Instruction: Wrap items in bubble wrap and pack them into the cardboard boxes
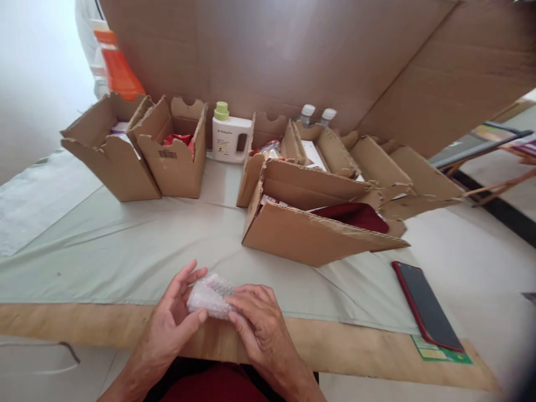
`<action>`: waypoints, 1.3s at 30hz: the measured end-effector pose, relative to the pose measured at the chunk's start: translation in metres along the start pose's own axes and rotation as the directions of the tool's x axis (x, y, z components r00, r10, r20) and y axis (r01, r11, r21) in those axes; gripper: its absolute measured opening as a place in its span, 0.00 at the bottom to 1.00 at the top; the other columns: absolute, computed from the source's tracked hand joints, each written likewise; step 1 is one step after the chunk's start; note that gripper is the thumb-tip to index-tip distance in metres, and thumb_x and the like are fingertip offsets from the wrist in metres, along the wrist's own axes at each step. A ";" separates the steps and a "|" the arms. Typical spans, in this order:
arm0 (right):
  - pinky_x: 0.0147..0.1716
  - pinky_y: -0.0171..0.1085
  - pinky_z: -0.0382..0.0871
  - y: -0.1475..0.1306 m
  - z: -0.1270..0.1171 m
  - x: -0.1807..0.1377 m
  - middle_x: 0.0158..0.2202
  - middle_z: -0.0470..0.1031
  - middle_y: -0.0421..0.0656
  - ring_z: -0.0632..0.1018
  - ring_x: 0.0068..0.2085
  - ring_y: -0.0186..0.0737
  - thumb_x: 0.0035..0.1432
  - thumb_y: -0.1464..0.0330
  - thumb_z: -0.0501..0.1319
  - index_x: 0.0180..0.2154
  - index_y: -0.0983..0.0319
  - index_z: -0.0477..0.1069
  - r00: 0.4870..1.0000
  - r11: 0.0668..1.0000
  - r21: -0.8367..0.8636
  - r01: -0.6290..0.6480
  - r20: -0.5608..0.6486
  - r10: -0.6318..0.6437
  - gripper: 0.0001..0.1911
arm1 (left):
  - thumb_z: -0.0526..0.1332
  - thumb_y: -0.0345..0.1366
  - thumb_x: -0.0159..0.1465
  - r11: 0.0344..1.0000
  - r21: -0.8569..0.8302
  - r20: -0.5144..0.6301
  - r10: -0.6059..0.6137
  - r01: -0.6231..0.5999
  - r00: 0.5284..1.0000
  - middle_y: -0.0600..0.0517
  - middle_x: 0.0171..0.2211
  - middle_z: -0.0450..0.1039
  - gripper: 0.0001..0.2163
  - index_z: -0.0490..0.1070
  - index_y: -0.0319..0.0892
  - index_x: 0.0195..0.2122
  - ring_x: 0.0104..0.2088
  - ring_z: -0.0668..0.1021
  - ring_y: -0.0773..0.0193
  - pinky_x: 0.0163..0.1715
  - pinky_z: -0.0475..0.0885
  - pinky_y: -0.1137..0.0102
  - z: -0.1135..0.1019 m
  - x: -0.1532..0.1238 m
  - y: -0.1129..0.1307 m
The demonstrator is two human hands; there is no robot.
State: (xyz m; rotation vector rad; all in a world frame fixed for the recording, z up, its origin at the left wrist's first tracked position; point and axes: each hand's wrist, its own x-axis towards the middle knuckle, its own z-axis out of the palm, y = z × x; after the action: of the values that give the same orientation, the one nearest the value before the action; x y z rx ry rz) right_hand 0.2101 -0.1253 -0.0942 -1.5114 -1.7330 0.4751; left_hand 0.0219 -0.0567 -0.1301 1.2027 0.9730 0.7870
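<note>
Above the worktop, we hold a bubble-wrap bundle, our right hand gripping, our left hand loosely cupped around it.

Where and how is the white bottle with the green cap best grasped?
Probably by the handle on the right of the white bottle, from the front and slightly above: the bottle stands upright, the handle's opening faces the camera, and a cardboard box seems to crowd its right side.

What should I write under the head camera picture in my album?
Left hand and right hand hold bubble wrap in front of open cardboard boxes and a white bottle.
</note>
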 end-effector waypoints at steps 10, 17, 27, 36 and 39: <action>0.54 0.45 0.73 0.025 -0.014 -0.030 0.62 0.70 0.50 0.76 0.57 0.47 0.59 0.67 0.64 0.58 0.55 0.69 0.929 0.882 0.297 -0.365 0.056 0.366 0.24 | 0.60 0.46 0.70 0.991 0.096 0.016 0.092 -0.093 0.996 0.45 0.57 0.74 0.27 0.57 0.53 0.69 0.55 0.78 0.55 0.49 0.79 0.68 0.029 0.000 -0.006; 0.34 0.33 0.74 0.024 -0.070 -0.026 0.32 0.80 0.40 0.79 0.32 0.38 0.62 0.63 0.61 0.39 0.58 0.78 0.948 0.908 0.282 -0.309 0.020 0.317 0.09 | 0.57 0.42 0.72 0.888 0.210 0.219 0.366 -0.410 0.904 0.45 0.58 0.71 0.24 0.58 0.57 0.68 0.52 0.79 0.55 0.48 0.80 0.64 0.047 0.018 0.022; 0.39 0.39 0.77 -0.005 -0.245 0.018 0.39 0.82 0.41 0.81 0.37 0.41 0.64 0.57 0.64 0.42 0.51 0.81 0.910 0.878 -0.457 -0.143 -0.410 -0.065 0.10 | 0.60 0.26 0.66 0.185 0.638 0.373 0.775 -0.747 0.510 0.41 0.68 0.57 0.15 0.71 0.45 0.52 0.68 0.63 0.43 0.63 0.65 0.43 0.095 0.097 0.123; 0.33 0.40 0.69 0.034 -0.230 0.097 0.29 0.81 0.42 0.78 0.31 0.42 0.67 0.55 0.57 0.34 0.55 0.81 0.956 0.786 -0.613 0.077 0.269 0.116 0.18 | 0.58 0.20 0.62 0.278 0.529 0.360 0.783 -0.802 0.508 0.44 0.67 0.60 0.15 0.72 0.46 0.45 0.68 0.64 0.45 0.62 0.68 0.44 0.097 0.090 0.104; 0.31 0.36 0.68 0.044 -0.206 0.112 0.29 0.81 0.41 0.80 0.30 0.40 0.67 0.63 0.59 0.33 0.55 0.80 0.925 0.818 -0.573 0.056 0.338 0.173 0.13 | 0.57 0.19 0.61 0.293 0.521 0.349 0.784 -0.802 0.513 0.44 0.67 0.61 0.16 0.72 0.46 0.44 0.68 0.64 0.45 0.61 0.68 0.44 0.098 0.092 0.104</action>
State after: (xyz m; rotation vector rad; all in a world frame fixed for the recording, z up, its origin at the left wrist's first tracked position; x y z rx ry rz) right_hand 0.3938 -0.0508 0.0383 -2.0024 -2.2788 0.2916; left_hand 0.1488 0.0090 -0.0383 2.4175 0.5358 1.2665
